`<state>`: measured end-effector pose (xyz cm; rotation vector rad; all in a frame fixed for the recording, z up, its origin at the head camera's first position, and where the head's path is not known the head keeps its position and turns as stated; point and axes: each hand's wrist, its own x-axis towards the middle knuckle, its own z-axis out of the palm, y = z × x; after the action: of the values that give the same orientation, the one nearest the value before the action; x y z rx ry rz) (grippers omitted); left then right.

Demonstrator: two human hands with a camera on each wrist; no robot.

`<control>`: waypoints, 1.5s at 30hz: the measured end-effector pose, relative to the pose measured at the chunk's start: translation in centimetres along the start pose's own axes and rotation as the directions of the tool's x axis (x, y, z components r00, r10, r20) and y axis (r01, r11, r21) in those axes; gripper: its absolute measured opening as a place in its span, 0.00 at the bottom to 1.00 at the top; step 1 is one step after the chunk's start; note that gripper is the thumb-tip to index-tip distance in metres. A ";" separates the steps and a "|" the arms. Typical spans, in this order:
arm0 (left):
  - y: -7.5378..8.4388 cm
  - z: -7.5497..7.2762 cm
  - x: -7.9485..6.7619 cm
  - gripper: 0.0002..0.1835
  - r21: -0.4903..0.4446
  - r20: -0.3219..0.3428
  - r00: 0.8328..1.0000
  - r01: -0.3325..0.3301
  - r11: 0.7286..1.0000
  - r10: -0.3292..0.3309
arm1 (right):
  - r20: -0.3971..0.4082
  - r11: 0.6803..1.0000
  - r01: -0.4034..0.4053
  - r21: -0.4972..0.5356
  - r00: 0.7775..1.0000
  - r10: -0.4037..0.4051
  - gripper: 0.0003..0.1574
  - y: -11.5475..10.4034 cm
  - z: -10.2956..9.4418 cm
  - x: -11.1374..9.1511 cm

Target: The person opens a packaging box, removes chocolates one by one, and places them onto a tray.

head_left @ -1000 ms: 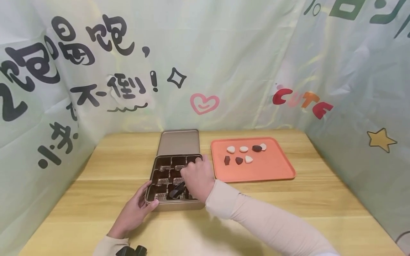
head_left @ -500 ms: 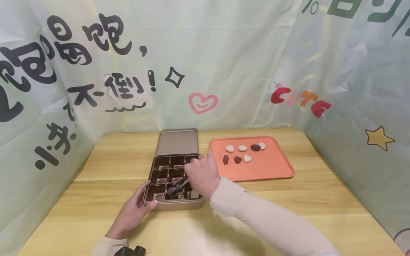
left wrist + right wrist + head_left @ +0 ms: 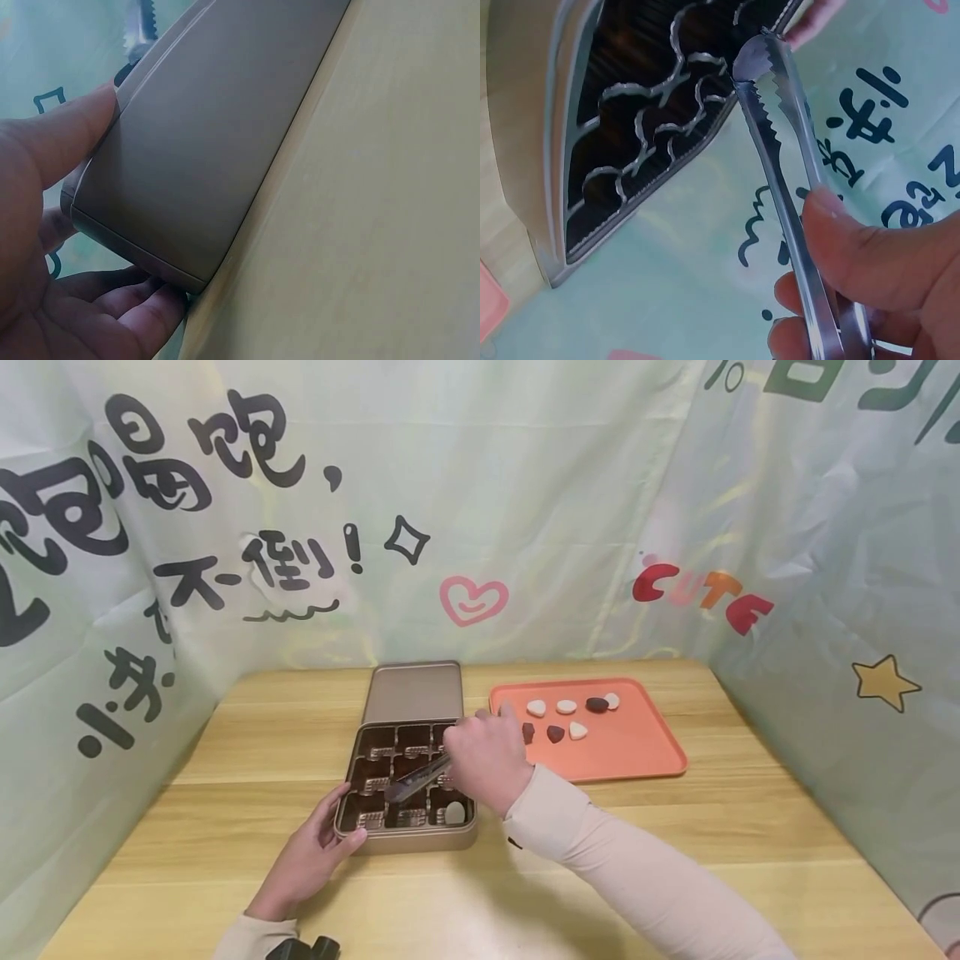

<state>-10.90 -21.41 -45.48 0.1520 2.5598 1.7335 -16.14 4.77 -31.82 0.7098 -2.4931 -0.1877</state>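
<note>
A brown tin box [image 3: 405, 842] lies with its lid [image 3: 417, 693] folded back, a dark divided insert inside. My left hand [image 3: 315, 852] holds its front left corner, thumb at the rim and fingers along the side and lower edge in the left wrist view. My right hand [image 3: 491, 760] grips serrated metal tongs [image 3: 784, 210], thumb against one arm, above the box's right side. The tongs slant left over the compartments. A greyish round surface shows between their tips; whether it is a held piece cannot be told. A pale piece [image 3: 454, 812] sits in the front right compartment.
An orange tray [image 3: 637, 752] to the right bears several white and dark brown pieces. Among them is a dark oval one [image 3: 597, 704] and a white one [image 3: 577, 731]. Printed cloth walls [image 3: 570, 527] close in the wooden table [image 3: 720, 827] behind and at both sides.
My right hand has shifted right and slightly back, drawing the tongs up from the front compartments. The pale piece at front right has come into view. My left hand keeps its hold.
</note>
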 end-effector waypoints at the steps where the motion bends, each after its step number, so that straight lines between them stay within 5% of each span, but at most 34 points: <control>1: 0.0 0.0 0.0 0.45 0.002 -0.001 1.000 0.000 1.000 0.000 | 0.003 1.000 -0.003 0.004 1.000 0.003 0.23 0.1 -0.1 0.0; 24: 0.1 -0.2 0.0 0.44 0.049 -0.008 1.000 0.012 0.999 -0.011 | 0.177 0.989 -0.136 0.059 0.976 0.123 0.19 3.9 -0.5 -0.6; 45: 0.0 -0.1 0.0 0.44 -0.011 0.016 1.000 0.013 1.000 -0.013 | 0.218 0.971 -0.234 0.043 0.951 0.219 0.18 9.1 0.1 -3.3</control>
<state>-10.93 -21.55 -45.43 0.1478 2.5341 1.7345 -17.95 14.26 -30.94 0.4426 -2.7727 -0.0976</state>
